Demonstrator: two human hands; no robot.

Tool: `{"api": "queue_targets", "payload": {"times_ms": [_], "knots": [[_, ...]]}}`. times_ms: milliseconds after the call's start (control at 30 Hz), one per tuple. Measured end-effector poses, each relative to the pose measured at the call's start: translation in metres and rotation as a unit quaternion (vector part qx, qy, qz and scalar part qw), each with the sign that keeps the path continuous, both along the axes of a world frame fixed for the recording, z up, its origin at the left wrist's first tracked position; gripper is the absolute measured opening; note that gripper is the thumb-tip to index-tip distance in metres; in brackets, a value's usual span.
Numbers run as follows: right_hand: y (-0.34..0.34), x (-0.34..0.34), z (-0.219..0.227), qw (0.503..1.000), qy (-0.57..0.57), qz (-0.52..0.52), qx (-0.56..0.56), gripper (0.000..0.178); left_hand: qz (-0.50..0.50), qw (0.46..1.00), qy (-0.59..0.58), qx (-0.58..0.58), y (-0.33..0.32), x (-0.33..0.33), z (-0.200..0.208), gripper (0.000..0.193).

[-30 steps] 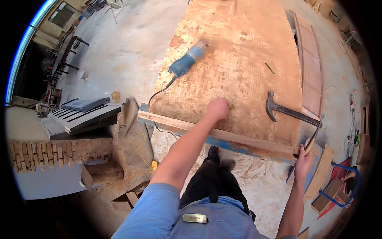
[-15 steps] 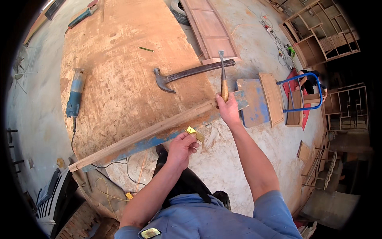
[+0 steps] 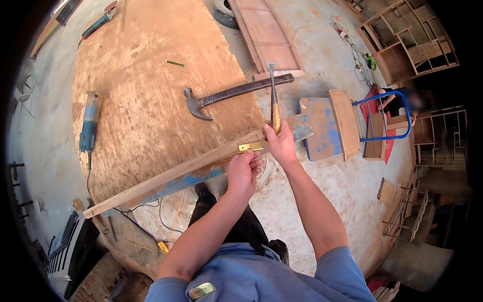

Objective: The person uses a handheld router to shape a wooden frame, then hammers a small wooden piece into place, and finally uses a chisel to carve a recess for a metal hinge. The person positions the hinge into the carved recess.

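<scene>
My left hand (image 3: 243,171) pinches a brass hinge (image 3: 251,147) on the plank (image 3: 171,176); my right hand (image 3: 282,143) grips a chisel (image 3: 273,95); I should keep it square.

A single view is supplied: a wide fisheye camera worn on the head, looking steeply down past the person's own chest. Both forearms enter from 6 o'clock and meet near frame centre, at close range, over the long wooden strip (image 3: 181,173) that crosses the counter (image 3: 146,100) edge. The counter fills 9 to 12 o'clock; the concrete floor (image 3: 347,196) runs from 1 to 5 o'clock. Straight edges bow toward the rim, and the black corners crop the field. Shelving (image 3: 412,40) at 2 o'clock is distant, its detail probably unreliable.
</scene>
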State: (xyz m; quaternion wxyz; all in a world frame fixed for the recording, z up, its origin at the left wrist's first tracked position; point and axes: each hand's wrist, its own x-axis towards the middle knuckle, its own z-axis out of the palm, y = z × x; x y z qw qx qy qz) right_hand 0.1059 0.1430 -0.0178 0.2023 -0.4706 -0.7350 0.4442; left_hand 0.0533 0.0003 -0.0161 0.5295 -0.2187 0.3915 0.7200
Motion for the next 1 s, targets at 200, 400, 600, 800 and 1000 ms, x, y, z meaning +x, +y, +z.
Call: {"api": "queue_targets", "payload": {"times_ms": [200,400,600,800,1000], "knots": [[0.005,0.003,-0.001,0.999,-0.013,0.033,-0.016,0.026,0.06,0.997,0.007,-0.039,0.016,0.007,0.006,0.016],[0.009,0.009,-0.009,0.998,0.029,0.04,-0.033,0.033,0.045,0.995,0.002,-0.09,0.026,0.007,0.015,0.025],[0.011,0.007,0.001,0.997,0.018,0.075,-0.017,0.033,0.024,0.994,0.015,-0.11,0.033,0.009,0.014,0.032],[0.013,0.01,0.0,0.996,0.03,0.089,-0.011,0.033,0.023,0.991,0.041,-0.124,0.038,0.01,0.011,0.032],[0.015,0.01,0.002,0.994,-0.015,0.096,-0.041,0.031,0.029,0.988,0.056,-0.143,0.04,0.009,0.017,0.032]]}}
